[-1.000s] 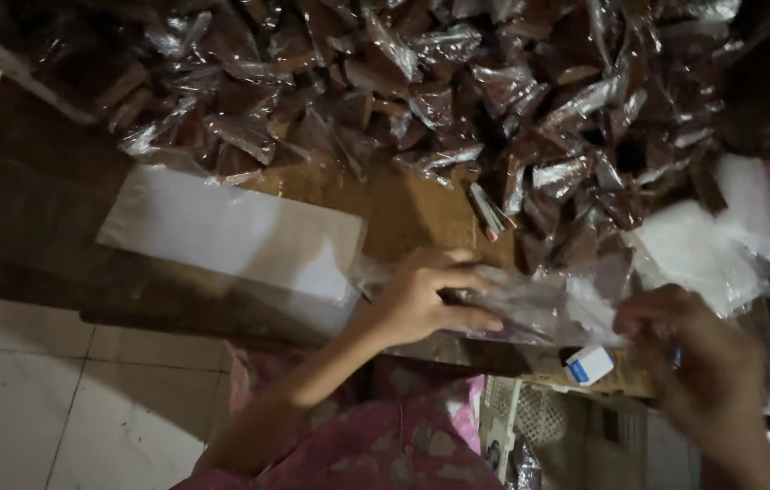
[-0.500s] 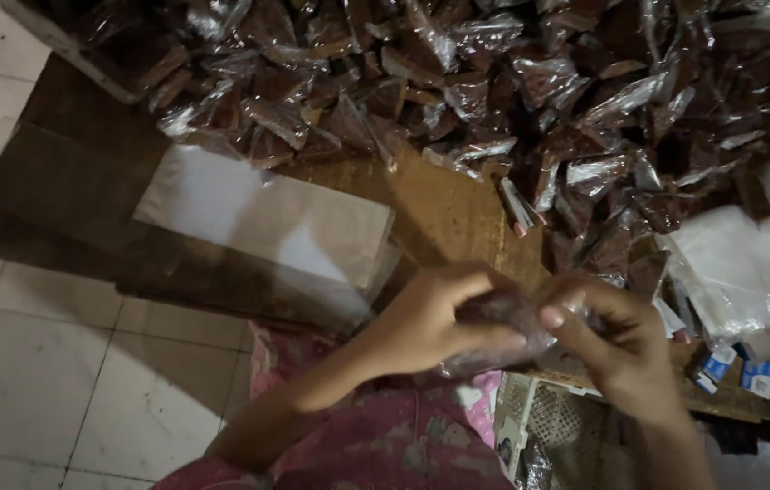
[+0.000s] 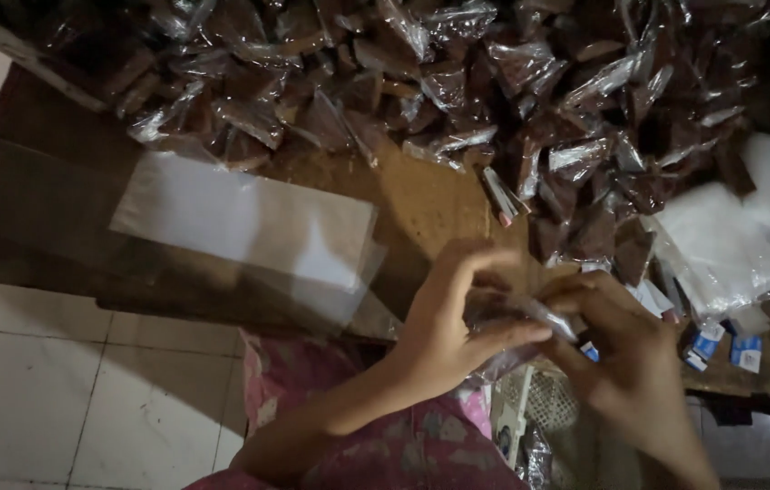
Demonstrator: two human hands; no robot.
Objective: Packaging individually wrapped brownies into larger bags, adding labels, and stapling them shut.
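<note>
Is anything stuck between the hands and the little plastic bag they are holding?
No, nothing visible. The left hand and the right hand both pinch the clear plastic packet directly, close above the table edge.

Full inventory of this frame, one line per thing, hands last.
filled packets: large pile, clear plastic with dark brown contents, far side of table.
flat empty bags: one stack, clear-whitish, left on table.
loose empty bags: heap, whitish, right.
small boxes: at least two, blue and white, right edge.
table: one, brown.
tiled floor: pale, lower left.
small clear bag: one, held between both hands.
left hand: grips the bag.
right hand: pinches the bag.
</note>
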